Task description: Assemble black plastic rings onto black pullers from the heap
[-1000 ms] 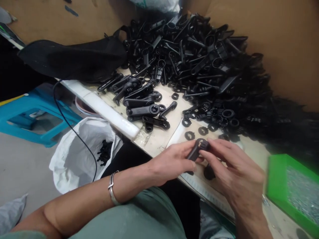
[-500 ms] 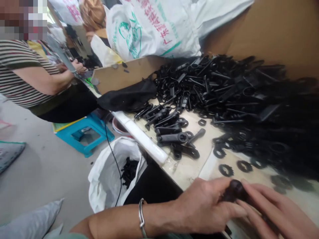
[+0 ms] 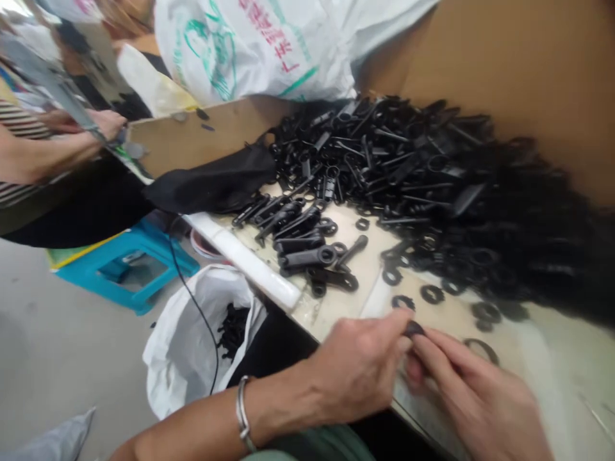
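Left hand, right hand clamped on dark part, mostly hidden; black rings on table just beyond

Small dark rounded piece of seemingly plastic, dull, mostly covered; heaped black lever-shaped plastic pieces, smooth, dull with streaks of sheen; black ribbed oblong plastic handle, satin; notched black plastic rings, matt; pale cream counter, smooth, faintly glossy, material uncertain; long white edge strip, slick, plastic-looking; tall brown cardboard sheet, flat, matt; limp black cloth, lightless, softly creased; white printed plastic sack, crinkled, low sheen; white open-mouthed plastic sack, wrinkled; bright blue plastic stool, smooth; thin silver metal bangle, polished; grey floor, matt.
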Action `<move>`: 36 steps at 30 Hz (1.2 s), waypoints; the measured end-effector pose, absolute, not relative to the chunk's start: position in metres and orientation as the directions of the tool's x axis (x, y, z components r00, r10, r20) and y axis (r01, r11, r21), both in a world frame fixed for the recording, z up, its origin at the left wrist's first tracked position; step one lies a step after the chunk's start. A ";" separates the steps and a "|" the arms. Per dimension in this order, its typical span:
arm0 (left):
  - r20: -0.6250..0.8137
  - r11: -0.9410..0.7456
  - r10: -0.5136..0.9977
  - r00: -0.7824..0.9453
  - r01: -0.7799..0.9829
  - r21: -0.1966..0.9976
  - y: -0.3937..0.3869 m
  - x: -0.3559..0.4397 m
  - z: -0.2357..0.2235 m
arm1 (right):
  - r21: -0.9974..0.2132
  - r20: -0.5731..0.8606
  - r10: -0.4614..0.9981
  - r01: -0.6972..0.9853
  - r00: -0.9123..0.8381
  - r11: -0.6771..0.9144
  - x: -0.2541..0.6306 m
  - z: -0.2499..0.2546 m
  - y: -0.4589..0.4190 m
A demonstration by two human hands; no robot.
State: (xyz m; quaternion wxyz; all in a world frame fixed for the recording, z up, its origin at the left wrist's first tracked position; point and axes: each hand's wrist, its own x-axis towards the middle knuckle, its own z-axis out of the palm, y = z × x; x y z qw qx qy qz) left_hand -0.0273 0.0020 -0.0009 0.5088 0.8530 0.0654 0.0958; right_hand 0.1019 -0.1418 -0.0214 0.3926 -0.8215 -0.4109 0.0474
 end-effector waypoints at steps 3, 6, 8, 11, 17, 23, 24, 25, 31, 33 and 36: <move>0.230 -0.841 0.215 0.949 0.060 0.538 0.013 -0.031 -0.005 | -0.747 0.109 0.768 0.562 0.631 -0.356 0.115 -0.007 -0.135; 0.425 -0.965 0.253 0.869 0.197 0.172 0.032 -0.032 -0.004 | -0.558 0.287 0.704 0.711 0.650 -0.428 0.146 -0.003 -0.145; 0.485 -0.943 0.308 0.818 0.329 0.045 0.047 -0.028 0.000 | -0.402 0.371 0.701 0.785 0.610 -0.470 0.166 -0.006 -0.150; 0.449 -0.889 0.378 0.809 0.453 -0.068 0.066 -0.017 0.005 | -0.257 0.261 0.815 0.851 0.517 -0.457 0.179 -0.012 -0.144; 0.440 -0.884 0.394 0.807 0.464 -0.058 0.077 0.000 0.013 | -0.249 0.207 0.835 0.853 0.510 -0.459 0.186 -0.011 -0.127; 0.477 -0.981 0.194 0.857 0.173 0.088 0.040 0.013 0.014 | -0.720 0.124 0.552 0.457 0.825 -0.521 0.188 0.013 -0.183; 0.435 -0.987 0.117 0.893 0.055 0.151 0.026 0.017 0.013 | -0.784 0.080 0.489 0.358 0.868 -0.508 0.184 0.013 -0.196; 0.392 -0.975 0.029 0.920 -0.060 0.215 0.012 0.020 0.011 | -0.822 0.043 0.445 0.284 0.895 -0.493 0.179 0.013 -0.207; 0.287 -0.913 -0.225 0.931 -0.304 0.272 -0.054 0.034 -0.004 | -0.730 -0.012 0.406 0.269 0.914 -0.628 0.151 -0.010 -0.246; 0.258 -0.928 -0.208 0.944 -0.273 0.254 -0.058 0.034 -0.006 | -0.629 0.062 0.520 0.438 0.852 -0.642 0.147 -0.018 -0.245; 0.213 -0.931 -0.155 0.965 -0.215 0.296 -0.054 0.031 -0.005 | -0.460 0.177 0.661 0.655 0.729 -0.600 0.146 -0.027 -0.241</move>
